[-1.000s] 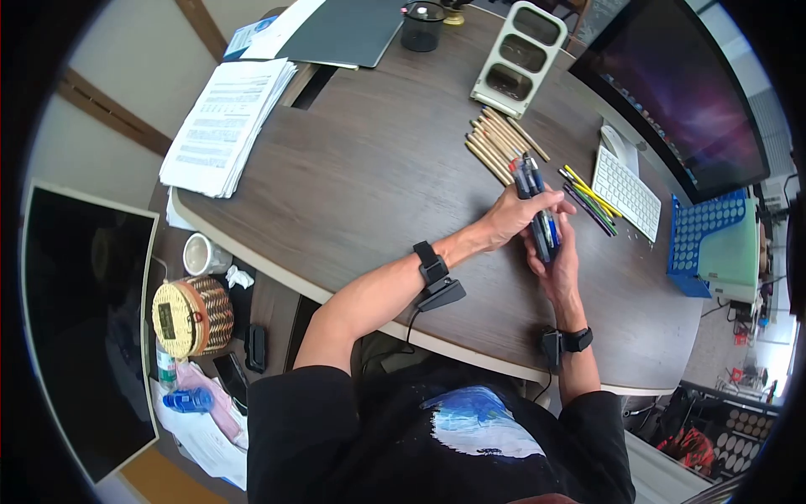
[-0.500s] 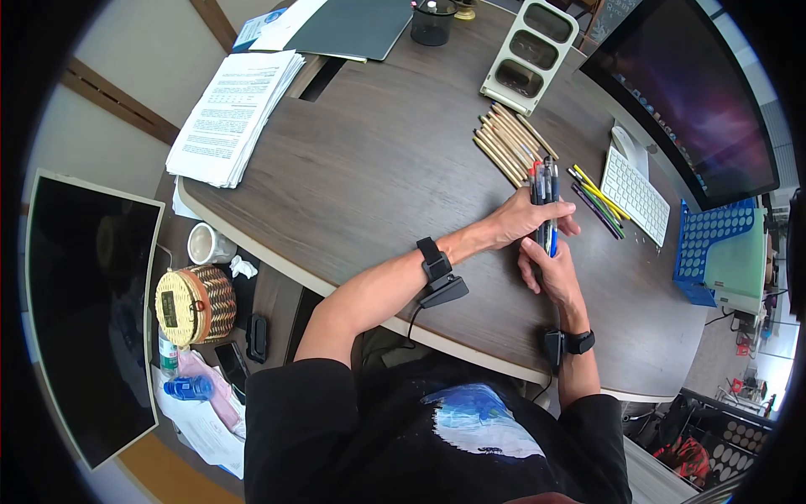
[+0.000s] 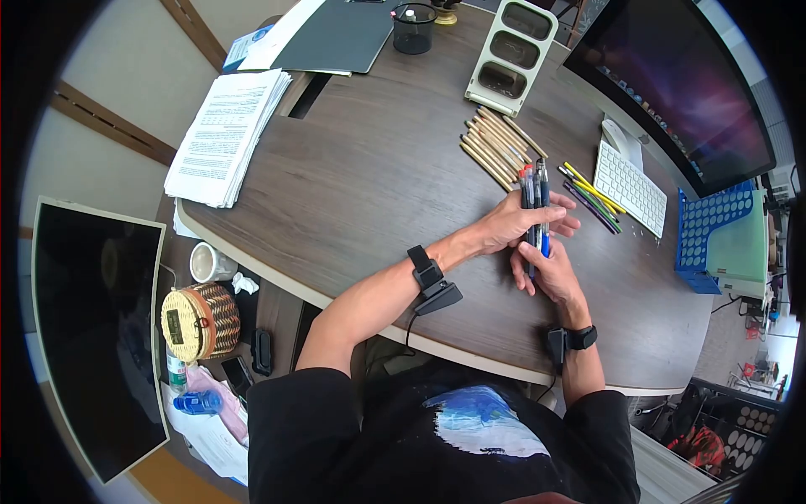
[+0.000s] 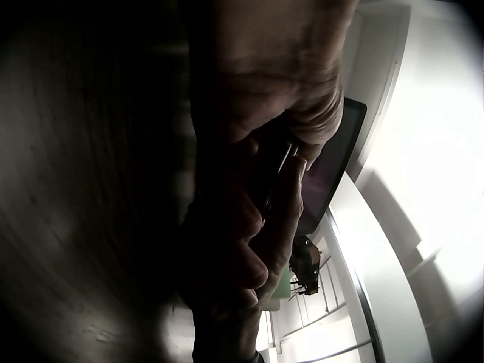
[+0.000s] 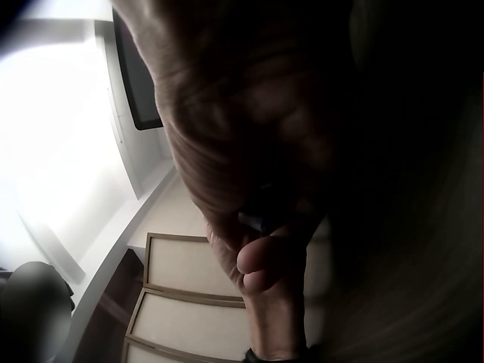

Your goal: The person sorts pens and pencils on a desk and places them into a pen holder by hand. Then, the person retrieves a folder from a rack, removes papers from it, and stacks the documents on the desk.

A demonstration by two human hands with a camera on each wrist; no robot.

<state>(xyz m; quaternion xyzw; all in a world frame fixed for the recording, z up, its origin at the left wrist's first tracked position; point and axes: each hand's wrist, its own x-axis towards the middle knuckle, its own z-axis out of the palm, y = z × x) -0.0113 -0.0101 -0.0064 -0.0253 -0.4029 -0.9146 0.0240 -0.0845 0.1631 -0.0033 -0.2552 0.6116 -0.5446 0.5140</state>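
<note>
In the head view a bundle of pens (image 3: 535, 191), upper ends red and dark, stands between the two hands above the desk (image 3: 369, 160). The left hand (image 3: 514, 223) grips it around the middle, thumb across the front. Lower down, the right hand (image 3: 554, 273) holds the bottom ends, a blue one among them, with thumb and fingers. Just beyond lie several wooden pencils (image 3: 491, 151); to the right are yellow, green and purple pencils (image 3: 594, 202). Both wrist views are dark, and the pens are mostly hidden by the palms there.
A grey three-slot holder (image 3: 514, 52) stands behind the wooden pencils. Keyboard (image 3: 630, 189), monitor (image 3: 680, 92) and blue rack (image 3: 697, 244) are at the right. A paper stack (image 3: 225, 139) lies at the left, a black mesh cup (image 3: 412, 35) at the back.
The pen bundle has gone from slanted to nearly upright between the hands. The right hand's thumb has come across the lower ends, and its fingers have curled in.
</note>
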